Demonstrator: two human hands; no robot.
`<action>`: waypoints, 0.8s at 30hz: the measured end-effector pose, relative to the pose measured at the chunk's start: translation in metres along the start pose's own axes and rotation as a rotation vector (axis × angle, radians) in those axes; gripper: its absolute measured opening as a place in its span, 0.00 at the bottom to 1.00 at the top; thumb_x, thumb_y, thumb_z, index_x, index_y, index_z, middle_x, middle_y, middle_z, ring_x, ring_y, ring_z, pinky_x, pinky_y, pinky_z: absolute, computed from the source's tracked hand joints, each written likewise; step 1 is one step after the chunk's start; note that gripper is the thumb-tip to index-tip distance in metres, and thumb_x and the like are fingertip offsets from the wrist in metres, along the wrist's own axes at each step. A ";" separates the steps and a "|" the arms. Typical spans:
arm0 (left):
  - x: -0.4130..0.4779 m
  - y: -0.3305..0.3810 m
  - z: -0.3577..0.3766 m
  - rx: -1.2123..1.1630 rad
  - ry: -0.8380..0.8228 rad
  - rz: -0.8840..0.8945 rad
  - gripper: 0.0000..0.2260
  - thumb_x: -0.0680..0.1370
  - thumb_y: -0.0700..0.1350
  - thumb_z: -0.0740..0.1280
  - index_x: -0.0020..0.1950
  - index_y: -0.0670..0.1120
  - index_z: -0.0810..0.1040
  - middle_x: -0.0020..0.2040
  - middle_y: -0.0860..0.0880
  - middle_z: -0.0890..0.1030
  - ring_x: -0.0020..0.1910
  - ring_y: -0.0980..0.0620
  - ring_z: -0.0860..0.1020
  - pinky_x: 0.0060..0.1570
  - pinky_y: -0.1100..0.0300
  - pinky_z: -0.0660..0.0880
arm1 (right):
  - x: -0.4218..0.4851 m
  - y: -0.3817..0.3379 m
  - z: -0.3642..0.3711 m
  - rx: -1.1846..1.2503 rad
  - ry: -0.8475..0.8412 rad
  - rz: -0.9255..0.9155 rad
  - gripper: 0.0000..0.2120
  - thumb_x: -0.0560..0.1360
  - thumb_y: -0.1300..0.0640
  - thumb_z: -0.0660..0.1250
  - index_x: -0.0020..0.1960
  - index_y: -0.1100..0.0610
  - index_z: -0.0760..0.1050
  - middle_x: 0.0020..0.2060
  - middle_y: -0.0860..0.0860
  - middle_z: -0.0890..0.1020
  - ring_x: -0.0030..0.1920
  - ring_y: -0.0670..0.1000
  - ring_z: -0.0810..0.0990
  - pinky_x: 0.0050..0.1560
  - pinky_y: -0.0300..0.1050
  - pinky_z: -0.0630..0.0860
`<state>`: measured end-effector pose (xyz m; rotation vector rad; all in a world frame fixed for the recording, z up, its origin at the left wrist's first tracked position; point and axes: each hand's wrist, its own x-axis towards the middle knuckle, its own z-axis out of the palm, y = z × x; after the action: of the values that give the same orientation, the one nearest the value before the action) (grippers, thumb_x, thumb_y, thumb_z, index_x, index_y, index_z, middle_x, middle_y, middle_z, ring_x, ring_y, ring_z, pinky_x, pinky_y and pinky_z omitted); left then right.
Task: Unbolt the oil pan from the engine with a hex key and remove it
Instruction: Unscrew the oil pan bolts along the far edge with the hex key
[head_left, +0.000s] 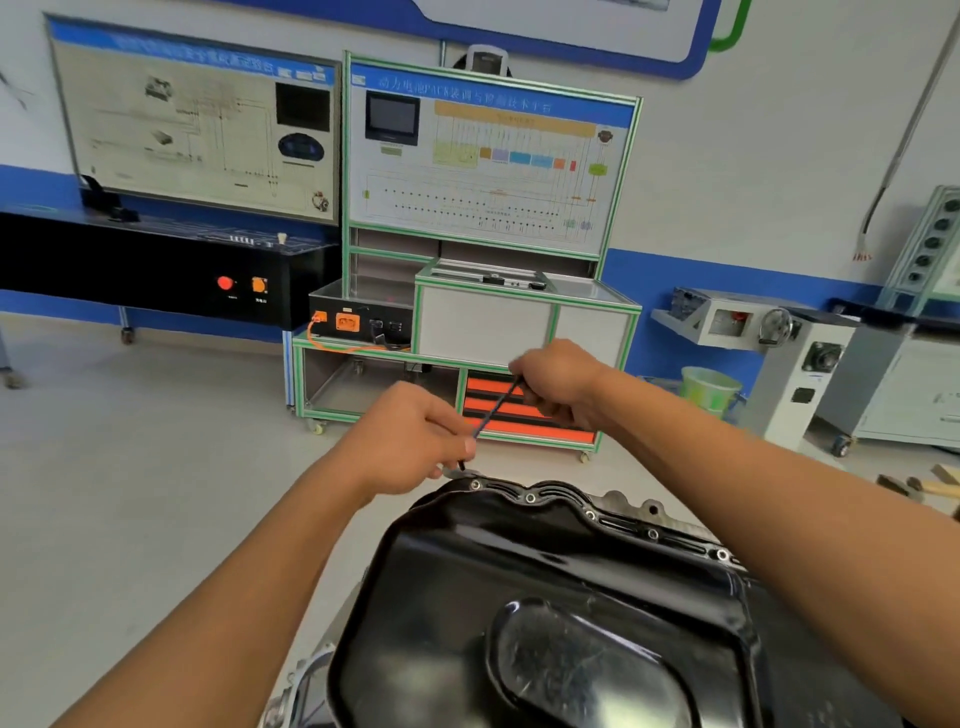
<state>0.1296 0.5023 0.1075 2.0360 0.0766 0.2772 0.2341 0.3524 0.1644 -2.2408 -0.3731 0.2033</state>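
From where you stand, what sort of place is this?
Probably an automotive training workshop: a white teaching board printed with wiring diagrams, a green-framed trainer stand on castors, and a glossy black metal oil pan being unbolted.

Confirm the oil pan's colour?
The stamped metal oil pan is glossy black, best seen in the head view.

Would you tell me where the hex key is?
Head view, centre: the hex key slants from the right hand through the left hand to the far rim of the oil pan.
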 end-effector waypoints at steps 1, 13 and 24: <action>0.000 -0.003 0.002 0.021 -0.011 -0.004 0.05 0.75 0.37 0.74 0.51 0.41 0.83 0.41 0.45 0.86 0.32 0.60 0.81 0.31 0.69 0.77 | -0.003 0.006 0.001 0.017 -0.002 0.041 0.14 0.80 0.61 0.57 0.35 0.58 0.68 0.27 0.54 0.70 0.20 0.48 0.62 0.24 0.37 0.55; 0.009 -0.020 0.014 0.098 0.004 0.079 0.08 0.73 0.38 0.76 0.51 0.45 0.86 0.38 0.55 0.85 0.40 0.55 0.85 0.39 0.66 0.81 | -0.031 0.057 -0.011 0.078 -0.025 -0.005 0.16 0.81 0.58 0.56 0.34 0.55 0.65 0.24 0.50 0.65 0.22 0.48 0.58 0.22 0.37 0.53; 0.014 -0.015 0.016 0.186 -0.079 0.083 0.05 0.73 0.40 0.76 0.46 0.50 0.87 0.38 0.51 0.86 0.40 0.52 0.85 0.39 0.63 0.82 | -0.031 0.077 -0.009 0.013 -0.021 -0.076 0.18 0.81 0.57 0.55 0.33 0.53 0.63 0.26 0.52 0.62 0.24 0.49 0.58 0.24 0.37 0.53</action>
<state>0.1475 0.4983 0.0892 2.2356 -0.0319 0.2488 0.2228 0.2893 0.1115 -2.2090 -0.4664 0.1881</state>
